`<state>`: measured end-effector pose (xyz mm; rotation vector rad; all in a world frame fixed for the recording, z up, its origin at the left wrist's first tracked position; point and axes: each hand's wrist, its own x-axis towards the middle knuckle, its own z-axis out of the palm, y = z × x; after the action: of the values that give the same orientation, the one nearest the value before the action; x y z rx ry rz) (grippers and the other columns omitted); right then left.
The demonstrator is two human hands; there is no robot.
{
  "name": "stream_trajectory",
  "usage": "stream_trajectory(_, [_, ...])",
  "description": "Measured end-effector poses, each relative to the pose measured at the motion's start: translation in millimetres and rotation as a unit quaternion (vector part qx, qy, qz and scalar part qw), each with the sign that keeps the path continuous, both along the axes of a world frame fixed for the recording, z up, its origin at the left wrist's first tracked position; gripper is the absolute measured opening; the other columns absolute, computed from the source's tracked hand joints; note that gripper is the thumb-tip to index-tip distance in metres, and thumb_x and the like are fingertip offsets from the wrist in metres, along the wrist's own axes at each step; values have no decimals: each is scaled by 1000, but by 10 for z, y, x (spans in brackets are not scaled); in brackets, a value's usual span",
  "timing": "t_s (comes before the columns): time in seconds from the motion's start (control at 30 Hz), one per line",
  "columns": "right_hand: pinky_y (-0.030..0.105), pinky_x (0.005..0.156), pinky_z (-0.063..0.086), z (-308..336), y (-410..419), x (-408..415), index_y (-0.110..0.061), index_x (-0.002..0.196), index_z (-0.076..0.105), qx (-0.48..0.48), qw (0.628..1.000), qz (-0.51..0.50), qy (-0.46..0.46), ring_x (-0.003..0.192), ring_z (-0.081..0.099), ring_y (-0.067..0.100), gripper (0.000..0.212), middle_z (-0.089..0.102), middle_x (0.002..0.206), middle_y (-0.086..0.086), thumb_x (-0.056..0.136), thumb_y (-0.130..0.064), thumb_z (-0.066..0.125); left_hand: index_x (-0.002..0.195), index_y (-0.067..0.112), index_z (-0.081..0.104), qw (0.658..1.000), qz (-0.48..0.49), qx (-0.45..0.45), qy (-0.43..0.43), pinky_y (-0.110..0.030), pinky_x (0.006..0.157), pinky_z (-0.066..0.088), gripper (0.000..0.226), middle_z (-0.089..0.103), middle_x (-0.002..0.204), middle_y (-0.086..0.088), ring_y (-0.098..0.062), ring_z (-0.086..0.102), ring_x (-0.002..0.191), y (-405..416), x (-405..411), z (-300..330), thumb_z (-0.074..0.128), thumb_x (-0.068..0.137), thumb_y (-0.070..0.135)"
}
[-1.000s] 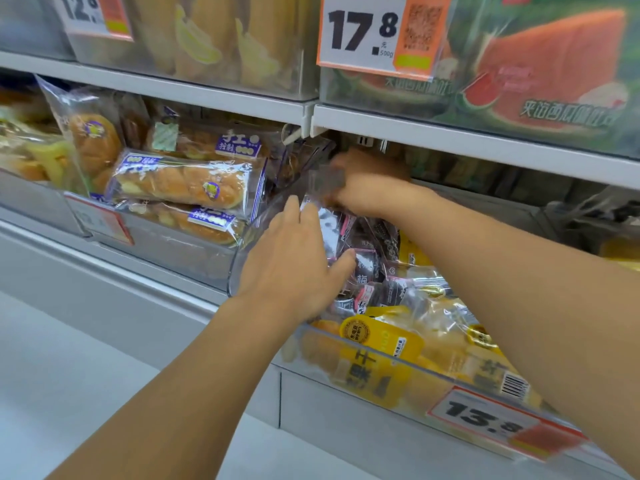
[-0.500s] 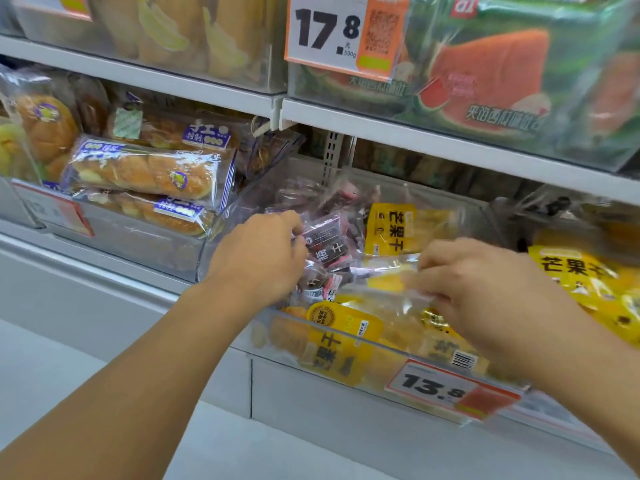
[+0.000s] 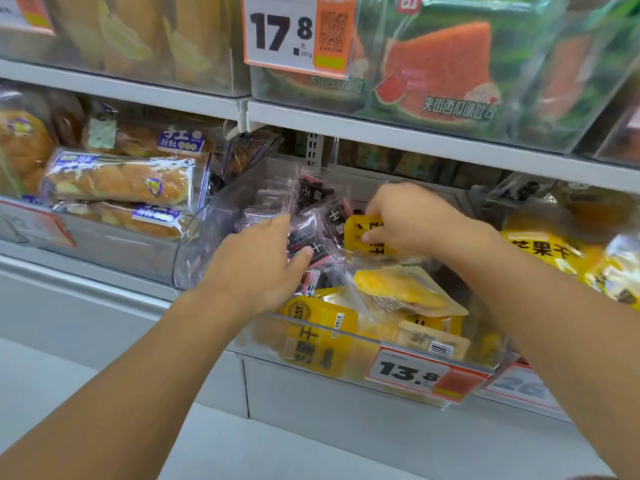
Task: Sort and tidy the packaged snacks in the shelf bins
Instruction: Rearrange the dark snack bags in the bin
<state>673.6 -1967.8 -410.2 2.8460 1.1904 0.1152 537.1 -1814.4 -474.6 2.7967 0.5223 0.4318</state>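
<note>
R hand (image 3: 412, 220) pinches yellow pack (image 3: 363, 233), upright | L hand (image 3: 256, 268) fingers loose on dark packs (image 3: 311, 237) | we're nearer w/ R

Clear plastic bin (image 3: 346, 344), glossy packets (image 3: 398, 289)

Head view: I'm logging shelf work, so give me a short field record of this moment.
bin: clear plastic shelf bin, price tag 13.8
contents: dark pink-edged snack packets at back left, yellow dried-mango packets in front
left hand: open, resting on dark packets
right hand: pinching a yellow black-lettered packet
neighbour: wrapped bread loaves, left bin
</note>
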Motion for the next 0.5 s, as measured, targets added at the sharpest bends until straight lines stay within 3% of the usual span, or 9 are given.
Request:
stream_trajectory(0.03, [35, 63, 46, 11, -60, -80, -17, 61, 52, -6, 1000, 15, -7, 68, 50, 29, 38, 52, 62, 2, 88, -33, 75, 126, 20, 51, 1000, -3, -4, 1, -38, 76, 45, 41, 66, 104, 0, -27, 61, 106, 14, -5, 4, 47, 98, 50])
stream_trajectory(0.1, [35, 60, 45, 29, -221, -250, -14, 56, 44, -29, 999, 11, -21, 65, 52, 32, 45, 47, 58, 3, 88, -26, 73, 125, 23, 57, 1000, -15, 0, 5, -37, 83, 49, 38, 67, 102, 5, -24, 62, 108, 21, -23, 19, 48, 99, 48])
stream_trajectory(0.17, [37, 65, 50, 30, -398, -308, -15, 59, 43, -58, 998, 9, -23, 69, 55, 34, 40, 48, 63, 3, 88, -25, 68, 121, 27, 63, 999, -38, 8, 4, -37, 86, 50, 33, 69, 107, 7, -22, 62, 109, 17, -29, 31, 47, 99, 45])
stream_trajectory(0.3, [43, 77, 52, -85, -433, -324, -21, 72, 50, -153, 987, 7, 57, 83, 55, 31, 22, 46, 77, 1, 94, -21, 51, 113, 29, 68, 996, -81, 17, 27, -39, 88, 48, 32, 67, 105, 4, -23, 60, 106, 12, 25, 3, 44, 99, 47])
stream_trajectory(0.37, [39, 78, 51, -166, -349, -264, -15, 83, 60, -192, 979, 2, 66, 89, 56, 30, 19, 51, 82, 2, 95, -15, 45, 125, 35, 65, 994, -93, -8, 65, -42, 98, 45, 37, 57, 116, 3, -23, 52, 115, 9, 48, -27, 42, 100, 51])
stream_trajectory(0.43, [37, 82, 53, -105, -310, -220, -16, 91, 67, -166, 984, -7, 67, 93, 60, 30, 23, 62, 91, 3, 94, -11, 45, 134, 37, 59, 991, -102, -36, 78, -45, 105, 41, 42, 47, 125, 3, -24, 44, 124, 6, 57, -42, 42, 100, 54])
stream_trajectory(0.5, [43, 87, 55, 14, -251, -197, -22, 102, 72, -71, 997, 8, 25, 99, 63, 30, 28, 69, 105, 2, 90, -16, 47, 129, 32, 64, 995, -87, -49, 15, -47, 101, 45, 41, 49, 127, 1, -24, 47, 122, 58, 45, -5, 47, 98, 53])
